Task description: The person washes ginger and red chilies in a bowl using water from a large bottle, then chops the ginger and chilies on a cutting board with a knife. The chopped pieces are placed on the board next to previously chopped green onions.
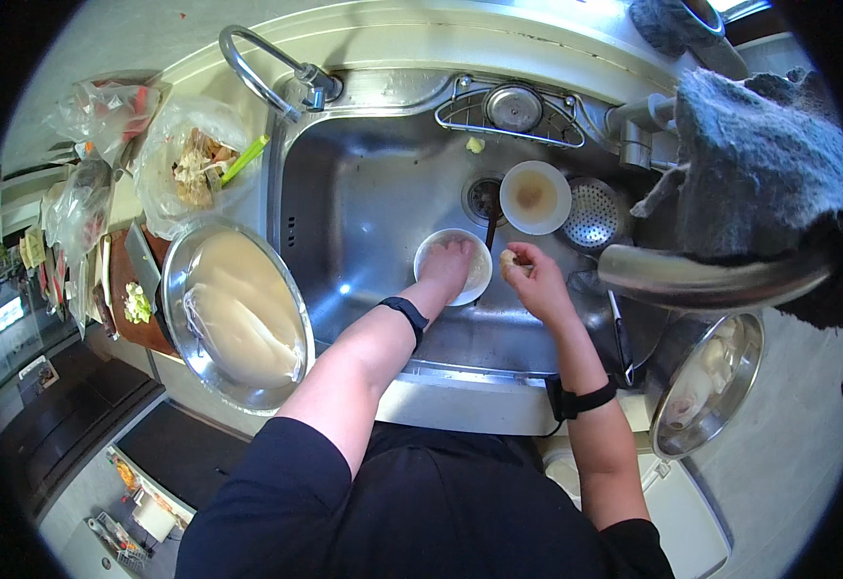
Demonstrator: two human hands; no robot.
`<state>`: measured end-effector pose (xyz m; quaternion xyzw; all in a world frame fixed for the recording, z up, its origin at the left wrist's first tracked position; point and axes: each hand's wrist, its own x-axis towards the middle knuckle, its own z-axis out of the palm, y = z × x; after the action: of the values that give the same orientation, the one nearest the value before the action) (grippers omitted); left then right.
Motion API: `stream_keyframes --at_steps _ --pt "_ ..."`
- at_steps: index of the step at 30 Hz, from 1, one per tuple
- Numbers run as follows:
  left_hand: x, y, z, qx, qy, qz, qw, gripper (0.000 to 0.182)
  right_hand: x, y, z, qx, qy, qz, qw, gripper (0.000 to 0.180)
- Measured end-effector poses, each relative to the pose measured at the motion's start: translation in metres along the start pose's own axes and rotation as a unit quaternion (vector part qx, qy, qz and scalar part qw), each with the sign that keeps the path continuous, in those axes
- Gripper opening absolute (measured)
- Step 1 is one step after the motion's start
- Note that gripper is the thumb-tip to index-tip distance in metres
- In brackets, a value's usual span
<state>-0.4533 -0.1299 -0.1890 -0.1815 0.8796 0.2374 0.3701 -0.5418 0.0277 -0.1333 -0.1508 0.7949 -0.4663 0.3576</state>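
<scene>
My left hand (453,266) reaches into a white bowl (481,284) in the steel sink (378,188). Its fingertips are hidden inside, so whether they grip anything is unclear. Just right of that bowl, my right hand (541,281) pinches a small beige lump (508,262), too small to name. A second white bowl (535,197) with cloudy brownish liquid stands behind my right hand, near the drain (482,199). A dark, slender stick (493,228) runs from the drain down behind the first bowl. Beside the second bowl sits a perforated metal strainer (595,213).
A faucet (262,79) arches over the sink's back left corner. On the left stand a large steel basin (237,311) of cloudy liquid, a cleaver (144,262) and a plastic bag (190,166) of scraps. At right, a grey cloth (761,159) hangs above a steel pot (711,391).
</scene>
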Motion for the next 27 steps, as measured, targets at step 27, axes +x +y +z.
stream_keyframes --at_steps 27 --pt "0.016 -0.018 0.015 -0.595 0.114 -0.149 0.782 0.021 -0.007 -0.007 0.004 -0.005 -0.043 0.002 0.999 0.038"
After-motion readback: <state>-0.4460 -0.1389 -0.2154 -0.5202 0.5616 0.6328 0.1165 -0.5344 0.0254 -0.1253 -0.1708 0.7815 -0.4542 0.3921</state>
